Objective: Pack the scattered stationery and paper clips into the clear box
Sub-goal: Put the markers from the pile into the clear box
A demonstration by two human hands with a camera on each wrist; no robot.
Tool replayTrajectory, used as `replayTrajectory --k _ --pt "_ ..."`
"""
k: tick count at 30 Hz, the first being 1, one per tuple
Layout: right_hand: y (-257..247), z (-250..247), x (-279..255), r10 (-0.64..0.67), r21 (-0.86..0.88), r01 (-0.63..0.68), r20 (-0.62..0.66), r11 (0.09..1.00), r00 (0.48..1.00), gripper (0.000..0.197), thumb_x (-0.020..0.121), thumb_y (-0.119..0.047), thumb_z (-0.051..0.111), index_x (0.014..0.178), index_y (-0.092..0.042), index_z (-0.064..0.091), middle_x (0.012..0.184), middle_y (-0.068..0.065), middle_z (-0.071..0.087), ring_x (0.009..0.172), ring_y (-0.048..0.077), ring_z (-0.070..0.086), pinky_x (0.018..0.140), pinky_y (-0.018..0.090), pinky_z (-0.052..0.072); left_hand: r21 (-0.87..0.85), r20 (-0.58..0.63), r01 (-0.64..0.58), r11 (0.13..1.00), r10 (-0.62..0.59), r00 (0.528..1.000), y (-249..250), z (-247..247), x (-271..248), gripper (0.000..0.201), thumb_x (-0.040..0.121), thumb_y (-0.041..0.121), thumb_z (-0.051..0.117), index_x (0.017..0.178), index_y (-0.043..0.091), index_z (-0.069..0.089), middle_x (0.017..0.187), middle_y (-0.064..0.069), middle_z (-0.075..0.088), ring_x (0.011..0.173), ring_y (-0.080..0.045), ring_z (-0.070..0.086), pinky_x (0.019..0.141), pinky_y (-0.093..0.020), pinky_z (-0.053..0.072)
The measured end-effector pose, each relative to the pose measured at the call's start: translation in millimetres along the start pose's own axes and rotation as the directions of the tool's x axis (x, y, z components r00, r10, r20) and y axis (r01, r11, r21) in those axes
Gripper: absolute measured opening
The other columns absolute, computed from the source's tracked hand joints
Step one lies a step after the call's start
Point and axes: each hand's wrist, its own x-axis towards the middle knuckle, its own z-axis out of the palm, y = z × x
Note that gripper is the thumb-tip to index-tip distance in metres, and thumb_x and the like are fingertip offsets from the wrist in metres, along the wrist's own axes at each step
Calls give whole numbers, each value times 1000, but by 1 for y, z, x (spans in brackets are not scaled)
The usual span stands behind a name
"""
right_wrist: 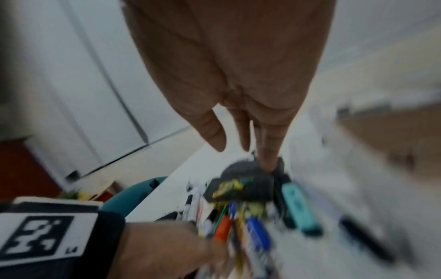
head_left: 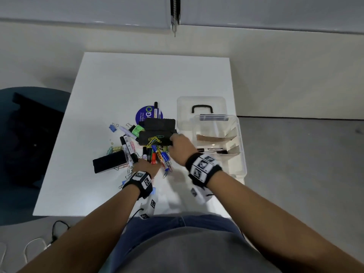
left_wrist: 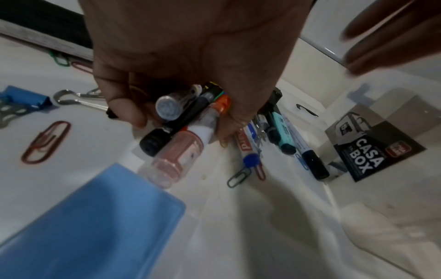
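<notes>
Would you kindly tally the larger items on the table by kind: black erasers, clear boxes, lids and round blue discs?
Black erasers: 3
Clear box: 1
Lid: 1
Round blue disc: 1
Total: 6

White worktop – stationery pile mid-front: markers, paper clips, black erasers. Left hand on the markers at the pile's near side. Right hand at the right end of one black eraser carrying clips. Clear box at right edge, pens inside; lid behind it.
</notes>
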Motion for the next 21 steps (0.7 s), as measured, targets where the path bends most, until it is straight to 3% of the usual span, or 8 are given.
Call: replayTrajectory --k 3,6,10,13,17,19,21 --pt "-4 37 25 231 29 -231 16 973 973 51 92 -20 53 135 4 37 138 24 41 129 37 43 108 41 37 -27 0 -32 999 32 999 -5 -6 -2 83 70 63 64 122 1 47 115 -17 61 98 -35 63 78 -36 53" --pt "8 57 42 373 58 -369 -93 928 923 71 89 -25 59 143 5 25 144 26 35 133 37 40 112 40 33 -32 38 -93 995 94 995 -9 -18 -7 52 79 44 59 109 1 58 102 -16 67 85 -33 63 66 -30 46" --pt "20 66 57 418 92 -409 -138 908 898 67 89 -22 61 140 6 27 141 21 39 131 31 42 109 32 35 -113 110 -193 975 206 972 -17 -41 -20 22 88 23 53 99 5 55 86 -14 66 66 -30 61 63 -34 52" --pt "19 69 63 461 171 -435 -174 884 870 55 88 -16 59 135 0 35 137 18 43 127 29 45 105 31 38 -243 185 -262 934 310 933 -20 -65 -34 20 88 18 54 104 6 49 75 -8 56 57 -22 53 59 -35 52" --pt "22 71 62 524 271 -483 -104 833 846 57 88 -18 63 133 2 35 136 20 45 127 32 46 104 35 40 -169 180 -424 890 451 874 -1 -107 -58 17 90 21 54 106 15 51 73 -3 56 57 -14 52 52 -23 48" --pt "24 72 57 559 311 -514 -71 800 826 59 89 -22 63 133 3 34 135 20 46 127 34 47 102 38 41 -95 129 -505 858 513 848 17 -120 -64 14 90 23 54 102 16 51 75 -4 57 58 -15 53 55 -25 49" --pt "26 74 50 575 317 -535 -42 784 817 50 92 -19 57 133 2 36 136 19 45 125 34 48 99 38 41 5 110 -611 792 607 787 38 -126 -71 10 90 22 54 94 15 50 73 -4 53 59 -16 50 57 -26 48"
